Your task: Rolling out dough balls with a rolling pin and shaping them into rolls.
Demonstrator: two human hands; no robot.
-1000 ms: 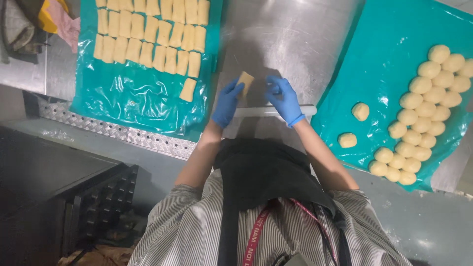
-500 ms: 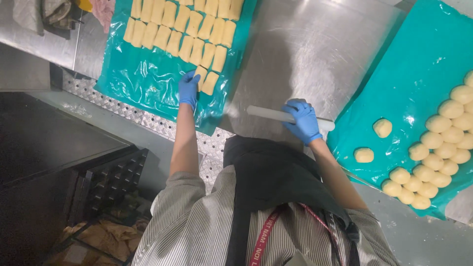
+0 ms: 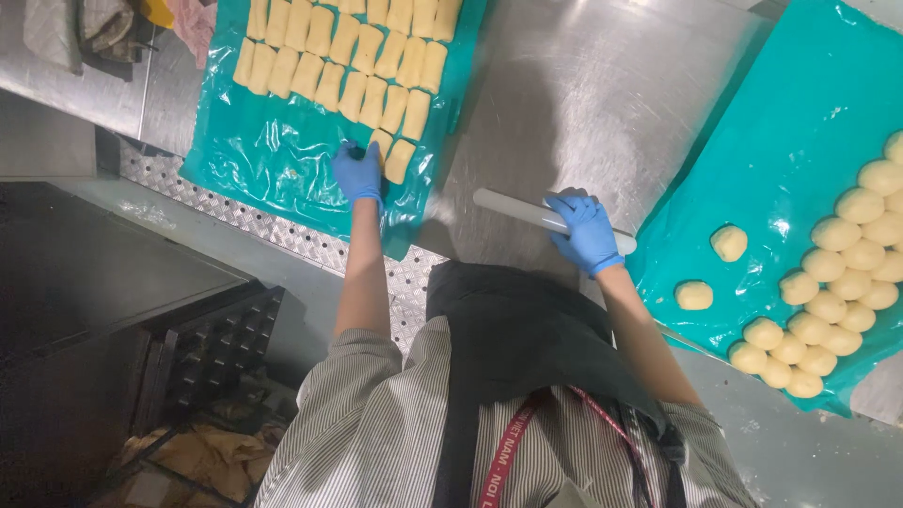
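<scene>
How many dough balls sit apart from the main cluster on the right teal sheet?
2: one loose dough ball higher up, another loose ball below-left of it, both left of the packed cluster. None look hidden.

Brushed steel table point(image 3: 583, 85), glossy plastic sheet point(image 3: 273, 155)

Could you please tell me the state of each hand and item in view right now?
left hand: gloved, resting on the end dough piece
right hand: gloved, gripping the white rolling pin
flattened dough pieces: laid in rows
dough balls: round, unrolled
</scene>
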